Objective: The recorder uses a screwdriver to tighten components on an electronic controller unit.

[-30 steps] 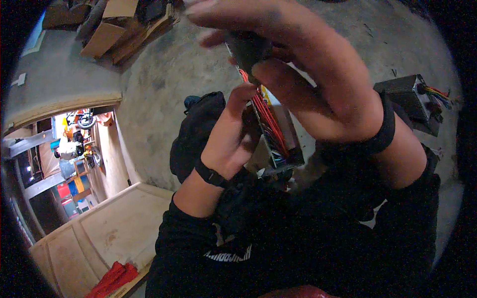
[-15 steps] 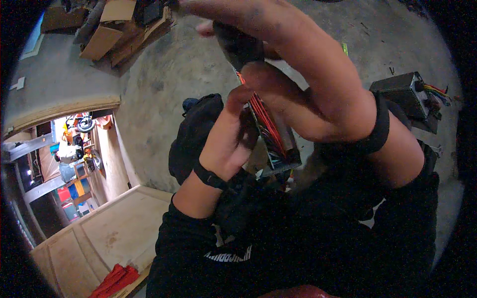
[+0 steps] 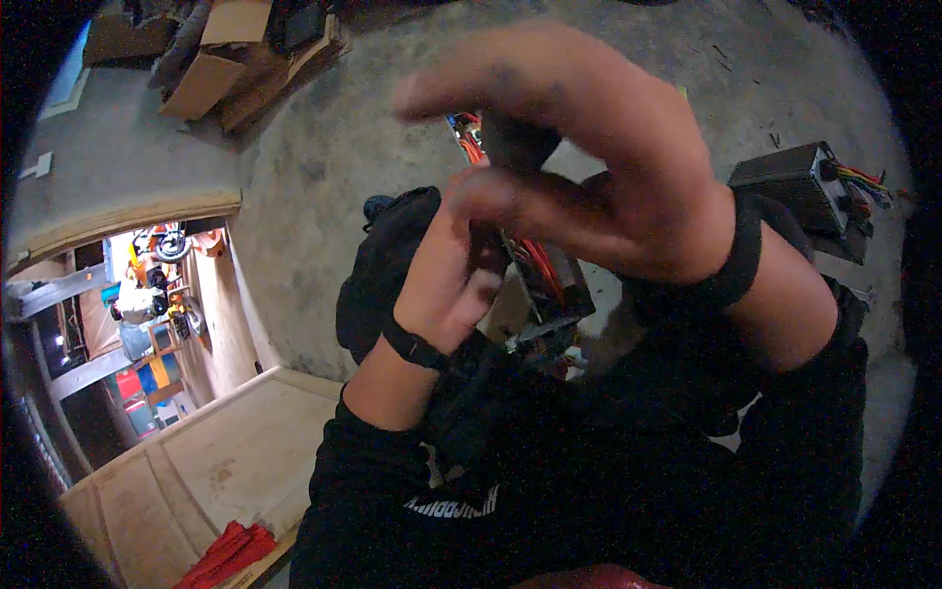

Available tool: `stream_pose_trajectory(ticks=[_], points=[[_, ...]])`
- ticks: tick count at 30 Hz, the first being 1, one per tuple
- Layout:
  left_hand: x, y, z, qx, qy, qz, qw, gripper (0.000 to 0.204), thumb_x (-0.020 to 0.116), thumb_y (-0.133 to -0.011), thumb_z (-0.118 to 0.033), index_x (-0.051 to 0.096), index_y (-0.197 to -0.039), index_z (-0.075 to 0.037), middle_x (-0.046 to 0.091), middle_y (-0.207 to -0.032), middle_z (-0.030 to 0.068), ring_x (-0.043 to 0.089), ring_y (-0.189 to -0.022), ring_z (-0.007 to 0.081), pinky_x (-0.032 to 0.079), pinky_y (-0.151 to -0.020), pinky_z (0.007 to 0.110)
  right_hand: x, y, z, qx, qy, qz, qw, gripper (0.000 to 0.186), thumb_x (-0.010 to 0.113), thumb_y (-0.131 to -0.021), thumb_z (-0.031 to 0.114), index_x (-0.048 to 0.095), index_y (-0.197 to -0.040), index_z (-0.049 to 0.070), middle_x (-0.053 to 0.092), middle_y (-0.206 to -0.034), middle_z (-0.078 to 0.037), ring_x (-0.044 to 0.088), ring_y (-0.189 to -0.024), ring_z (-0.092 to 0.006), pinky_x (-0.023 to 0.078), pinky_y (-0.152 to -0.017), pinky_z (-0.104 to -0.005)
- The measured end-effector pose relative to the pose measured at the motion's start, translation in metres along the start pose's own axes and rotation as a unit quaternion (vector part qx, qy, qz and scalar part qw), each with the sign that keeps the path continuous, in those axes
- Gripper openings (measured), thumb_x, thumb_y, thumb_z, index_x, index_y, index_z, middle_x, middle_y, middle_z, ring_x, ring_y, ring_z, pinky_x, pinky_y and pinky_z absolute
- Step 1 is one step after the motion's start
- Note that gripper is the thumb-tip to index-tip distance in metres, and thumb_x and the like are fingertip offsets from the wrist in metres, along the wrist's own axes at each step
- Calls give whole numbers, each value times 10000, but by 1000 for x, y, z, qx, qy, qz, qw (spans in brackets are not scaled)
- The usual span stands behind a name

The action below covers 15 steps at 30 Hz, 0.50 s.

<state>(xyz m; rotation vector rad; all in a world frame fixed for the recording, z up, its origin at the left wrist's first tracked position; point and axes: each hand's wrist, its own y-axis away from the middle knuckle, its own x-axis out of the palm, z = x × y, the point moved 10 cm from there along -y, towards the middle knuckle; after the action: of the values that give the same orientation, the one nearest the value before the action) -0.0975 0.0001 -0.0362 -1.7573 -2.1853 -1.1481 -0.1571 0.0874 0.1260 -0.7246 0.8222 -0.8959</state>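
Note:
A narrow, open-sided metal case (image 3: pixel 561 294) packed with red and other coloured wires is in front of my body, tilted. My left hand (image 3: pixel 446 285) is closed around its left side, most fingers hidden behind my right hand. Above it, my right hand (image 3: pixel 628 177) is blurred, with the index finger stretched out to the left and the thumb bent underneath. Between thumb and fingers sits a thick black object (image 3: pixel 525 145), perhaps a tool handle; its far end does not show. A bit of the wiring (image 3: pixel 469 142) appears just left of it.
A metal box with coloured wires (image 3: pixel 785 187) lies on the concrete floor at the right. Flattened cardboard (image 3: pixel 221 69) is piled at the far left. A wooden panel (image 3: pixel 235 452) with a red cloth (image 3: pixel 231 555) is at the near left, by a doorway (image 3: pixel 147 314).
My right hand has shifted down and to the right along with the black object, uncovering wiring at the upper end. My left hand and the case have barely moved.

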Motion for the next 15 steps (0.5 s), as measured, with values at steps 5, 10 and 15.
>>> stream_pose_trajectory(ticks=[5, 10, 15], points=[[0, 7, -10, 46, -44, 8, 998, 403, 498, -951, -379, 493, -1236, -93, 590, -1165, 57, 585, -1047, 183, 488, -888, 357, 2, -11, -2, 9, 1, 42, 999, 468, 741, -732, 46, 587, -1174, 43, 652, -980, -81, 610, -832, -187, 503, -714, -309], [-12, 4, -5, 1, -35, -9, 999, 418, 486, -956, -325, 431, -1298, -91, 539, -1247, 70, 534, -1133, 203, 442, -963, 376, 11, -17, -6, 40, 27, 137, 989, 382, 655, -833, 47, 573, -1206, 64, 630, -1076, -104, 641, -876, -171, 550, -757, -318], [-17, -5, 20, -90, 8, -26, 996, 470, 394, -994, -379, 362, -1383, -116, 471, -1362, 76, 489, -1225, 221, 408, -1034, 392, 1, -4, -9, 9, -37, 65, 997, 437, 657, -846, 100, 529, -1262, 70, 625, -1120, -100, 641, -909, -195, 549, -795, -327]])
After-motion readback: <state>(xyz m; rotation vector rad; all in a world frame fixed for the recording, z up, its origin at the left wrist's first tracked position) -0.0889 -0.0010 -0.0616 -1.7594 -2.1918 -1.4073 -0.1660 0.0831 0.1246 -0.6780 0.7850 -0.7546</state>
